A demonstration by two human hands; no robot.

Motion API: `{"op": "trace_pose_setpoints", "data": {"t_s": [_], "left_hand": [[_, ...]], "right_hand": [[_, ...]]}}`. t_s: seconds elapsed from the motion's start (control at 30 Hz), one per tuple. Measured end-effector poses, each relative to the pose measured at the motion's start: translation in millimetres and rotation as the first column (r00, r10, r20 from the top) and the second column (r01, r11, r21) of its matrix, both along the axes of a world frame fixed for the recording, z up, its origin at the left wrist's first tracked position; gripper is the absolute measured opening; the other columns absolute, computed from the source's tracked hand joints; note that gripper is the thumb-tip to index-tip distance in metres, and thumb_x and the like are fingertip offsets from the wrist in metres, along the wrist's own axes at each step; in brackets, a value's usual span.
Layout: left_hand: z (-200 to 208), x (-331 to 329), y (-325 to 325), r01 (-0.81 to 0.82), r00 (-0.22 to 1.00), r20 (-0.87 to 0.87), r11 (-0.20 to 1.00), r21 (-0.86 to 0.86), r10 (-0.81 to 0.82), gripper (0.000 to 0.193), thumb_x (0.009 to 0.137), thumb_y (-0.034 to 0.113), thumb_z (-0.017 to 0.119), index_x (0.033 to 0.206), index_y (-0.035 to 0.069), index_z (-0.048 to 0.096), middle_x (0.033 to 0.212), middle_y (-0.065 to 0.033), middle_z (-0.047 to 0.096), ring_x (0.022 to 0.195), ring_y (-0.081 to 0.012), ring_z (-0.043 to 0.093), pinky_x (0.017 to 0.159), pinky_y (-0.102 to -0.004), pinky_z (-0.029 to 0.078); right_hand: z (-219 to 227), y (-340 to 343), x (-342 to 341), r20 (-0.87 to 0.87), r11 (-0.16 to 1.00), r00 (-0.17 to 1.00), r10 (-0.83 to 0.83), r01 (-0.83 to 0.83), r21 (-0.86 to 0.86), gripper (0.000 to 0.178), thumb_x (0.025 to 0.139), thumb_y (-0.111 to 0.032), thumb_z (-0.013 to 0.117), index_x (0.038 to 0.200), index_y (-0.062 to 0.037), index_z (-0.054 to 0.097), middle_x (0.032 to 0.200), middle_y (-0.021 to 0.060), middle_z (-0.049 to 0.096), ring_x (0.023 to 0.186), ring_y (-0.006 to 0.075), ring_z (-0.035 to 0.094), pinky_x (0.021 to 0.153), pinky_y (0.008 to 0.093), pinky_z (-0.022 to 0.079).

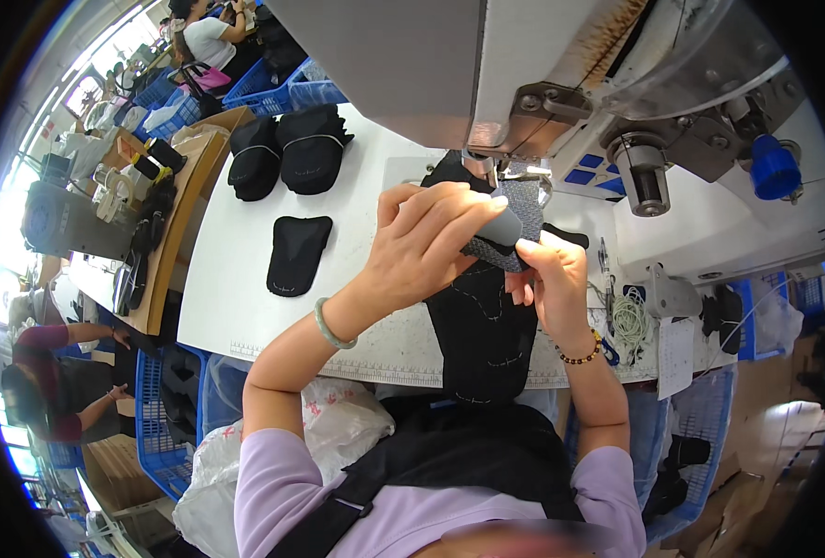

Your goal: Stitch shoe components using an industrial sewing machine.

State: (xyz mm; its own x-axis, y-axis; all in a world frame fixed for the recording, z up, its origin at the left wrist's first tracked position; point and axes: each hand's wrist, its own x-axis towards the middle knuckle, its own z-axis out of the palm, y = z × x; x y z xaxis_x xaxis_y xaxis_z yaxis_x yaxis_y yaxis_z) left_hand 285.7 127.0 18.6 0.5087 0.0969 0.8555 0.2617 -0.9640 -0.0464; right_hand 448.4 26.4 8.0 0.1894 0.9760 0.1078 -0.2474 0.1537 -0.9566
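At the sewing machine's needle area, a fabric piece of grey mesh with black edging lies partly under the machine head. My left hand grips this piece from the left, fingers over a smooth grey part; its thumb is hidden. My right hand pinches the near right edge between thumb and fingers. Below both hands, black fabric pieces with pale stitch lines overlap and hang over the table's front edge. A single black tongue-shaped piece lies flat to the left.
Two banded stacks of black pieces stand at the back left of the white table. A tangle of pale cord lies at right. The machine head overhangs the work. Blue baskets flank the table; other people are at left.
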Motion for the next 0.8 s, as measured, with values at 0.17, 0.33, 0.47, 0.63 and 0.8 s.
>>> {"op": "trace_pose_setpoints", "data": {"t_s": [0.17, 0.33, 0.47, 0.63, 0.8], "left_hand": [[5, 1, 3, -0.005, 0.999, -0.045, 0.996, 0.089, 0.009, 0.040, 0.067, 0.011, 0.067, 0.106, 0.011, 0.064, 0.101, -0.0005, 0.060, 0.096, -0.0168, 0.058, 0.084, -0.0325, 0.038], [10, 3, 6, 0.099, 0.994, -0.065, 0.983, 0.154, -0.090, 0.033, 0.068, 0.007, 0.063, 0.101, 0.002, 0.064, 0.095, -0.0070, 0.059, 0.086, -0.0213, 0.060, 0.076, -0.0329, 0.047], [15, 7, -1, 0.106, 0.992, -0.085, 0.980, 0.169, -0.092, 0.032, 0.065, 0.006, 0.063, 0.097, -0.001, 0.063, 0.089, -0.0075, 0.059, 0.081, -0.0205, 0.060, 0.073, -0.0322, 0.049], [14, 4, 0, 0.114, 0.991, -0.086, 0.982, 0.154, -0.101, 0.031, 0.063, 0.005, 0.063, 0.094, 0.000, 0.063, 0.086, -0.0068, 0.058, 0.077, -0.0194, 0.059, 0.071, -0.0316, 0.050], [14, 5, 5, 0.123, 0.989, -0.096, 0.983, 0.136, -0.110, 0.033, 0.062, 0.004, 0.064, 0.095, 0.000, 0.063, 0.087, -0.0068, 0.058, 0.078, -0.0193, 0.060, 0.071, -0.0312, 0.050]], "right_hand": [[4, 0, 5, 0.077, 1.000, 0.997, -0.023, 0.022, 0.011, 0.027, 0.092, -0.019, 0.053, 0.074, 0.0008, 0.060, 0.060, 0.0069, 0.061, 0.045, 0.0055, 0.051, 0.043, 0.0171, 0.037], [2, 6, 25, 0.526, 0.600, 0.397, -0.752, 0.082, 0.796, 0.030, 0.066, 0.004, 0.061, 0.093, -0.0045, 0.054, 0.091, 0.0129, 0.056, 0.082, 0.0273, 0.054, 0.071, 0.0348, 0.045], [5, 21, 43, 0.626, 0.589, 0.278, -0.729, -0.210, 0.780, 0.033, 0.064, 0.001, 0.067, 0.094, -0.0088, 0.057, 0.099, 0.0033, 0.063, 0.084, 0.0252, 0.058, 0.075, 0.0373, 0.047], [2, 28, 43, 0.619, 0.571, 0.282, -0.733, -0.240, 0.785, 0.030, 0.067, -0.002, 0.075, 0.090, -0.0091, 0.057, 0.095, 0.0041, 0.066, 0.085, 0.0248, 0.062, 0.073, 0.0344, 0.046], [0, 29, 42, 0.601, 0.567, 0.321, -0.732, -0.204, 0.798, 0.029, 0.068, 0.000, 0.072, 0.092, -0.0087, 0.058, 0.096, 0.0048, 0.066, 0.087, 0.0240, 0.063, 0.072, 0.0333, 0.045]]}}
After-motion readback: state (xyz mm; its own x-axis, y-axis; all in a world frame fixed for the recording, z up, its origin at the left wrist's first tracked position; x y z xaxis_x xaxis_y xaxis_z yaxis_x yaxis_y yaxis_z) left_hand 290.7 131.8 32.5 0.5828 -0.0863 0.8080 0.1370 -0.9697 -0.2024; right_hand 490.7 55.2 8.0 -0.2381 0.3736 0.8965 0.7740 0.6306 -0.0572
